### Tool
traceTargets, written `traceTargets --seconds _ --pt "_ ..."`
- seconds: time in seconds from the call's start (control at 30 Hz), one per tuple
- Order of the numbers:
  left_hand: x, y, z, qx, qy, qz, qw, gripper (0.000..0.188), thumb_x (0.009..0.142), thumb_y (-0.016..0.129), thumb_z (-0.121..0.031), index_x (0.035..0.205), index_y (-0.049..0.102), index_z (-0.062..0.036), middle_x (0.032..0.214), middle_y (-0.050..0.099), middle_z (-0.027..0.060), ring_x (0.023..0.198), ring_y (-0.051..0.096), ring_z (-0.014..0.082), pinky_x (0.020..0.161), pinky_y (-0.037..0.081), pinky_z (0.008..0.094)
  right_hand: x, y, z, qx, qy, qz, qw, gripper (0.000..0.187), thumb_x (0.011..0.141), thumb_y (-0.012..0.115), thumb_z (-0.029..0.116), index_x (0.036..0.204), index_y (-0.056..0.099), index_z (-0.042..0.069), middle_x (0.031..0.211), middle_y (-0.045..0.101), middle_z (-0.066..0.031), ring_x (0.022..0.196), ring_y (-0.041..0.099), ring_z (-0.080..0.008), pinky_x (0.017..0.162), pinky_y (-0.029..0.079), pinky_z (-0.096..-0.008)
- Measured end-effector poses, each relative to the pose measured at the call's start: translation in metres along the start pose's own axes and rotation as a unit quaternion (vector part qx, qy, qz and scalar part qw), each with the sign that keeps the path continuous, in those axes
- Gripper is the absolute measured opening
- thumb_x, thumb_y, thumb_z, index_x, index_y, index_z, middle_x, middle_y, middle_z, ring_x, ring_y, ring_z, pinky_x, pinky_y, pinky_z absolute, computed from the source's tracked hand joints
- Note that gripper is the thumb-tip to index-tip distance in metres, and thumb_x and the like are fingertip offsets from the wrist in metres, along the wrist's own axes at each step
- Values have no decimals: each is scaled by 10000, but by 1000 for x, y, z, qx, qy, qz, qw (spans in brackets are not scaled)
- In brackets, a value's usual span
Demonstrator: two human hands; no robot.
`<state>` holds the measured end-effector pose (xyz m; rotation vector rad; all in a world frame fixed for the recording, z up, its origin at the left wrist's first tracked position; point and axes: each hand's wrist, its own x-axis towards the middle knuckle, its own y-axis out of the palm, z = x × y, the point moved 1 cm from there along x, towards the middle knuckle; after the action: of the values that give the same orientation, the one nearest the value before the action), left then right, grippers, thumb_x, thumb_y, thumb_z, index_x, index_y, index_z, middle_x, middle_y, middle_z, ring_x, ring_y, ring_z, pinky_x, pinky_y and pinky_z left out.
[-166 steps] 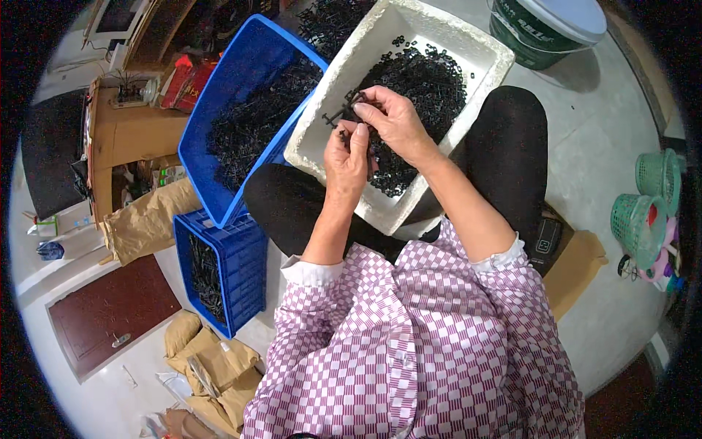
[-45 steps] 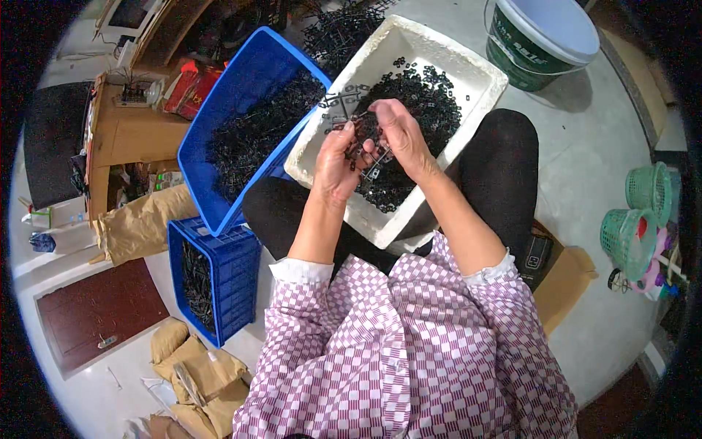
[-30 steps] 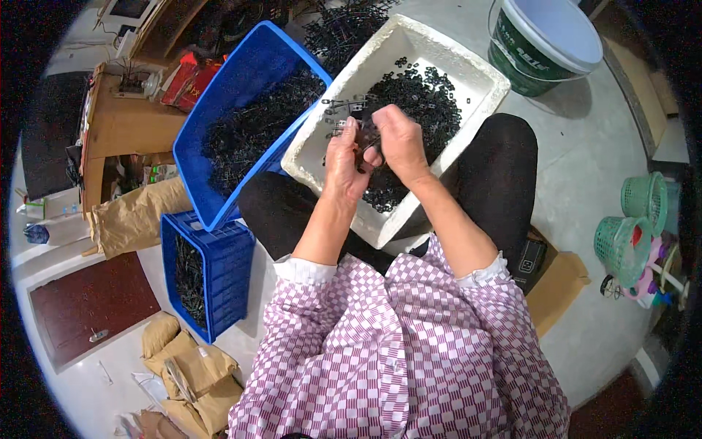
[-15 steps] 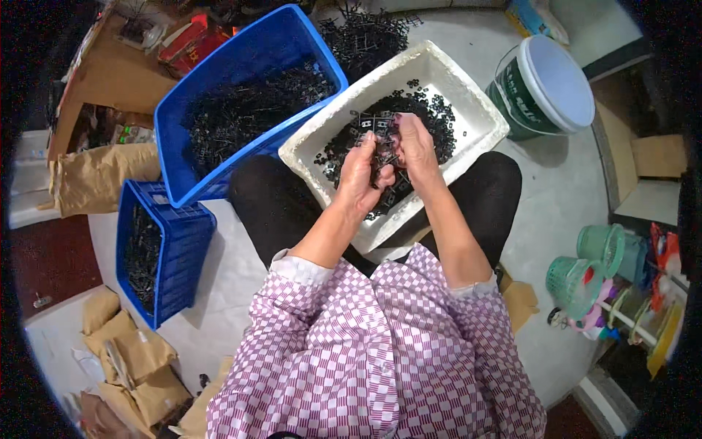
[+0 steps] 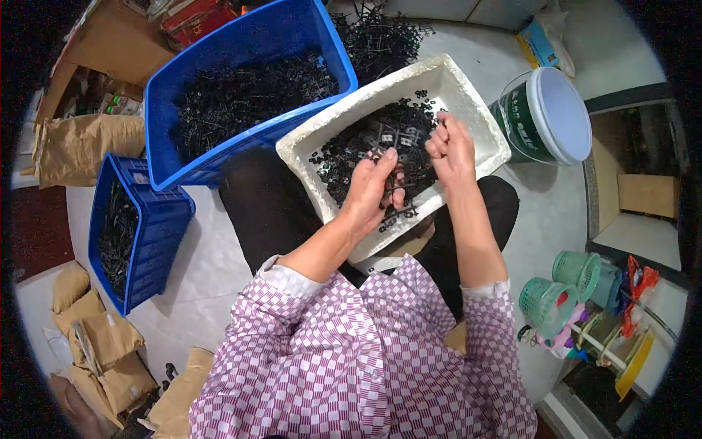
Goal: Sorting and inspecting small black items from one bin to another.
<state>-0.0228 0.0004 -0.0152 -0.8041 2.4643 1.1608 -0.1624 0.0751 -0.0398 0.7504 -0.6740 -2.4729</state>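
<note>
A white foam box (image 5: 300,151) sits between my knees, holding a heap of small black plastic parts (image 5: 344,139). Over its near half, my left hand (image 5: 373,186) is closed around a black plastic frame with thin branching bars (image 5: 398,140); much of that piece blends into the heap. To the right, above the box's right inner side, my right hand (image 5: 451,150) is closed with fingers curled in. Something small and dark shows at its fingertips, too small to name.
Left of the box stands a large blue crate (image 5: 167,132) full of black branching parts, with a smaller blue crate (image 5: 157,245) below it. More such parts (image 5: 384,40) lie piled behind. A green-and-white bucket (image 5: 537,117), green baskets (image 5: 545,304) and brown paper bags (image 5: 110,344) surround me.
My hands, close together before, are now apart: the right has moved right, away from the left. The whole view has shifted slightly.
</note>
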Motion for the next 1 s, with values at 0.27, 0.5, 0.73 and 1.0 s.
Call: traceTargets --seconds 0.27,0.5,0.73,1.0 --pt "5 -2 0 4 22 1 1000 252 884 505 -299 774 472 -75 604 474 7 405 452 95 342 375 223 -19 24 7 -153 60 115 980 170 900 486 219 911 508 51 569 425 22 402 296 -33 367 225 -178" --pt "10 4 6 77 34 5 996 236 885 504 -275 771 479 -71 594 469 3 400 445 96 334 353 223 2 12 -9 -181 -6 31 983 141 893 492 203 868 510 65 556 406 33 398 312 -31 352 222 -174" --pt "17 2 10 105 15 -23 994 231 882 504 -255 750 483 -67 585 463 11 384 437 106 323 339 230 11 8 -17 -149 -10 -2 989 153 891 486 216 843 506 72 541 353 43 409 330 -37 347 231 -185" --pt "9 -5 11 110 33 -40 993 219 882 503 -235 747 445 -73 572 460 11 370 437 104 318 336 231 16 -1 10 -84 -29 3 996 188 892 495 241 803 515 77 544 340 58 424 305 -32 374 256 -181"
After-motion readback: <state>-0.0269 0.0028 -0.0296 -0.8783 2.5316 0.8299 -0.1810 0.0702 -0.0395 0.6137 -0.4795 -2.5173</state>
